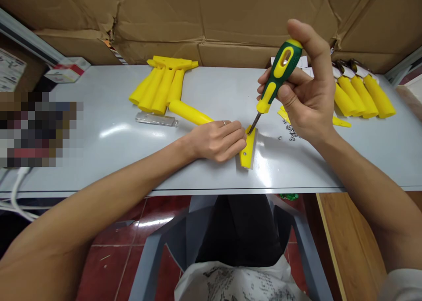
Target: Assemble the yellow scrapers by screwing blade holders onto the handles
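Flat on the grey table lies a yellow scraper (193, 112), its handle pointing left and its blade end to the right. My left hand (219, 140) is closed around it near the head and presses it down. A screw shows in the head, and a thin blade edge runs along its right side. In my right hand (308, 87) a green and yellow screwdriver (277, 76) is tilted, its tip on the upper part of the scraper head. The index finger rests over the screwdriver's butt end. Small loose screws (292, 133) lie in a pile beside my right hand.
Several yellow scraper handles (161, 87) lie at the back left, with flat metal blades (156, 119) in front. More yellow scrapers (369, 96) with dark and white ends lie at the right. A small box (67, 70) stands far left; cardboard (158, 17) walls the back.
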`<state>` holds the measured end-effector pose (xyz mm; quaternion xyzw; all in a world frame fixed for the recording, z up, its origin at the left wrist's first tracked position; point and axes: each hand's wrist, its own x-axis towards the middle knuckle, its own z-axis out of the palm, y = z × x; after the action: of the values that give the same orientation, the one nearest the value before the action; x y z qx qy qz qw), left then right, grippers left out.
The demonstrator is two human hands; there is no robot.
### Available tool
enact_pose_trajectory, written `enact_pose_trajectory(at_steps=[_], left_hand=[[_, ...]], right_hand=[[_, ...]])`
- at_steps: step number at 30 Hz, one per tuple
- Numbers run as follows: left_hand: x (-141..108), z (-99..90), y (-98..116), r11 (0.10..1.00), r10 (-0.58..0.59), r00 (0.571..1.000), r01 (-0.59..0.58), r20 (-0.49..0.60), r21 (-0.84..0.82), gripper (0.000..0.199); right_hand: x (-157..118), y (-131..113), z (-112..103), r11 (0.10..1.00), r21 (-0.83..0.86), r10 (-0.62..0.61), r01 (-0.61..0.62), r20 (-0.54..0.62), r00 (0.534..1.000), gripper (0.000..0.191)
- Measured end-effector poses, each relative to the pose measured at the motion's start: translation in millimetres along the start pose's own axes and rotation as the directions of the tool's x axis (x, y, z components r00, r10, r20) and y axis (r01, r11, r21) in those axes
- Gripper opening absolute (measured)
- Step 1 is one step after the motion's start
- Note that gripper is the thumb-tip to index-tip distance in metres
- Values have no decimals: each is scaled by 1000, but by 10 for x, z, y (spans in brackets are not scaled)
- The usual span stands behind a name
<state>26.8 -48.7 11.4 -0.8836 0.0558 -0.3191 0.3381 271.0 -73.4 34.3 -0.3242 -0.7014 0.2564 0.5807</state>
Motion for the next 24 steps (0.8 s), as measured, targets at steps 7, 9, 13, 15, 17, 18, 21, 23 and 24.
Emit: enact_pose_trajectory(at_steps=[7,9,13,15,17,18,21,23,24], left_hand=[[13,-24,-5,1000,-2,1000,2,23,11,30],[13,-24,-2,1000,0,1000,0,20,11,30],[7,-19,-3,1000,5,1000,-5,23,0,30],[1,-18,-6,1000,7,999,-7,36,-5,31],[-6,-17,-9,1000,4,999,-3,52,-19,31],[-10,-17,-11,1000,4,998,-3,58,-24,31],[-17,-17,-13,1000,10,998,-9,58,-11,31],[-15,-17,-12,1000,12,999,-12,52,9,31],[-11,-18,-11,1000,10,999,-11,53,14,32]], right_hand=[[-10,-21,18,999,19,-31,31,0,1000,71],[-12,-27,18,1000,-2,-15,15,-11,1000,73],[-8,-14,15,1000,20,-8,8,-7,1000,77],[2,4,13,998,54,-32,32,1,999,78],[12,15,11,994,84,-70,69,12,997,75],[15,16,12,992,92,-88,86,16,996,72],[13,4,14,992,79,-96,94,15,995,69],[6,-8,6,996,55,-76,75,18,997,70],[4,-14,-2,997,51,-67,66,27,997,71]])
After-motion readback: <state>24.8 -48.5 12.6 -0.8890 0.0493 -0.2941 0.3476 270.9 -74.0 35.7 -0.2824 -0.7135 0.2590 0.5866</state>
